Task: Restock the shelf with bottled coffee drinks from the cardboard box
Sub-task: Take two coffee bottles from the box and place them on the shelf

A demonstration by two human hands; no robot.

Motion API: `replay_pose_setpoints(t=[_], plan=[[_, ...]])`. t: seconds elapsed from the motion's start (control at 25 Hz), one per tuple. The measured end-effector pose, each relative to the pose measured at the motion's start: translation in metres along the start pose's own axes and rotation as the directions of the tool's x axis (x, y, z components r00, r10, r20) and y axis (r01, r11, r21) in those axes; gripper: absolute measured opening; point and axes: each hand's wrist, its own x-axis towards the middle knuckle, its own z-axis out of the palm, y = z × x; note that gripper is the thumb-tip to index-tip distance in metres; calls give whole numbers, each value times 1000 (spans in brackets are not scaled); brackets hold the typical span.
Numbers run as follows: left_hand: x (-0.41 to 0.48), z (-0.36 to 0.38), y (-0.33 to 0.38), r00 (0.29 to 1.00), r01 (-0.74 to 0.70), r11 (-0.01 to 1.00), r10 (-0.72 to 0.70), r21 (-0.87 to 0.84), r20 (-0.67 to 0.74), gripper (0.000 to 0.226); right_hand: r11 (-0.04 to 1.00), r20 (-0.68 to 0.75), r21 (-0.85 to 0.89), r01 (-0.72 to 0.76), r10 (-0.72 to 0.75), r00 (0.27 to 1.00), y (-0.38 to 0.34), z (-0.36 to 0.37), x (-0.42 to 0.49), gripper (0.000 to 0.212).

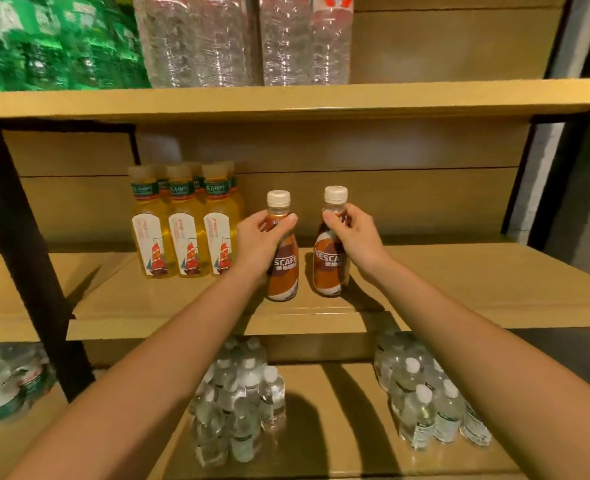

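Tan wooden shelf [477, 285]: left hand [259, 242] grips left bottle [284, 268], right hand [354, 237] grips right bottle [328, 268], both upright.

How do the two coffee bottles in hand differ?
The left bottle stands nearer the front edge of the shelf, the right bottle further back. The left bottle's label shows SCAFE beside the left hand; the right bottle's shows NESCA beside the right hand. Both stand upright, white-capped, gripped near the neck.
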Motion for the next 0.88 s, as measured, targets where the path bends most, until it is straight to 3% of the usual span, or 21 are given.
replay_pose_setpoints(t=[0.12,0.4,0.52,0.64,0.76,0.88], plan=[[13,8,-11,1000,10,999,-9,-48,20,23,1000,7,-7,-29,29,1000,11,4,14,15],[31,29,-21,998,-17,997,21,-70,61,29,1000,79,-28,-14,16,997,28,-3,36,18],[32,27,-26,995,-27,999,30,-32,94,41,997,131,-59,-51,58,990,30,-9,37,39],[22,12,-46,986,59,985,-83,160,145,78,980,117,-156,-122,141,983,50,-25,23,72],[2,6,-71,960,-9,892,-119,452,254,69,904,224,-409,-123,230,947,75,-23,2,71],[11,15,-86,961,-111,774,-77,623,266,61,786,121,-616,-57,166,979,89,-10,6,58]])
